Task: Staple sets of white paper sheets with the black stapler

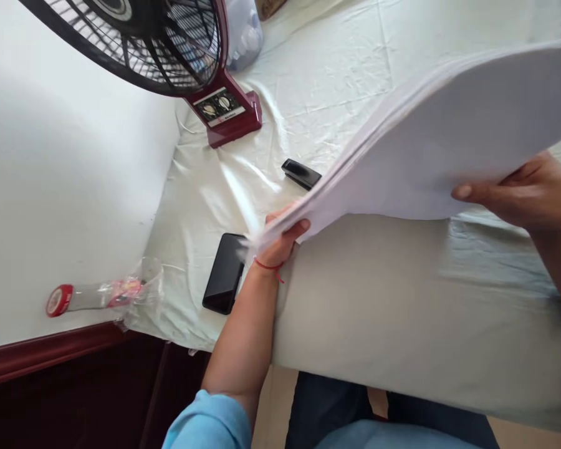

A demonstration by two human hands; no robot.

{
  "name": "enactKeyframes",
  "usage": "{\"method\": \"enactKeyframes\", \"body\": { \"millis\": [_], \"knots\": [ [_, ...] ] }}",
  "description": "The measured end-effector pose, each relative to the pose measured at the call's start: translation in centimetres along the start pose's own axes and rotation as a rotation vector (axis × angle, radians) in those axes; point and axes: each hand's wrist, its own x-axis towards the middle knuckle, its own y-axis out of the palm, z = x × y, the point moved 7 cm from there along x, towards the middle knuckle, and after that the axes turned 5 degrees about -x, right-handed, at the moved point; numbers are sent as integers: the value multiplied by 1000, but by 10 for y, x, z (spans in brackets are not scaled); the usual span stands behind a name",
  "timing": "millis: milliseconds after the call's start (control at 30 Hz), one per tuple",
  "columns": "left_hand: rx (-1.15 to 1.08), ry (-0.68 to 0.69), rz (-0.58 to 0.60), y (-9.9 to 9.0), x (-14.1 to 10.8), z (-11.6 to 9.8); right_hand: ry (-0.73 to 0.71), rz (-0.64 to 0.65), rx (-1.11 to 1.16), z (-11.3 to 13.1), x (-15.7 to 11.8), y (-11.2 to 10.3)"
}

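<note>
A wide stack of white paper sheets [393, 143] is held up off the table, bowed and tilted. My left hand [283, 240], with a red thread at the wrist, grips its lower left corner, thumb on the near face and fingers behind. At the right, my right hand [533, 193] pinches the lower edge, its thumb pressed on the near face and its other fingers mostly hidden behind the paper. Partly behind the sheets lies a black stapler [302, 173]. A black phone [223, 274] rests flat beside my left wrist.
A dark red table fan [234, 115] stands at the back left, a translucent plastic container [244, 34] behind it. Near the wall lies a clear bottle with a red cap [60, 300]. A pale, wrinkled cloth [355, 299] covers the table, its front edge close to my lap.
</note>
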Motion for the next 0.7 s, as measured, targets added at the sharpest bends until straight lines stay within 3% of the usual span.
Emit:
{"method": "enactKeyframes", "body": {
  "millis": [100, 200, 333, 433, 500, 700],
  "knots": [
    [-46, -38, -38, 2, -3, 1, 72, -111, -55, -6, -4, -8],
    [-38, -84, 11, 11, -3, -1, 161, -172, -133, -19, -4, -18],
    [-25, -82, 62, 20, -3, -7, 109, -4, -19, -26, 2, -10],
    [-62, -89, 39, 21, -5, -6, 108, 50, 37, -25, 3, -5],
    [-34, -88, 44, 22, -8, -6, 179, 100, 20, -28, 4, -2],
    [95, -120, 252, 41, -13, -15, 412, 163, 101, -43, 14, 5]
  ]
}}
